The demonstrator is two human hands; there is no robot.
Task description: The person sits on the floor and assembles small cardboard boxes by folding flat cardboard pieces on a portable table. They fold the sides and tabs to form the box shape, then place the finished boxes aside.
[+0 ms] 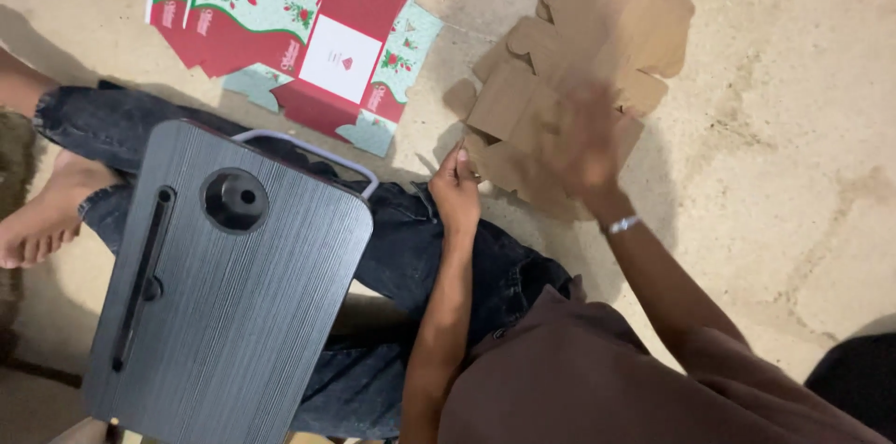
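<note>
Left hand (pixel 455 190) pinches the brown flat cartons (pixel 569 80); blurred right hand (pixel 586 140) rests open on them

Plain brown cardboard blanks (pixel 569 80), red-and-mint floral printed blanks (pixel 289 24), dark grey wood-grain lap desk (pixel 224 285).

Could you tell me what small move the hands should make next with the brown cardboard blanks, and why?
Probably lift the top brown blank off the pile. The left hand pinches its near edge, and the blurred right hand lies over the pile, so the sheet seems ready to separate.
</note>
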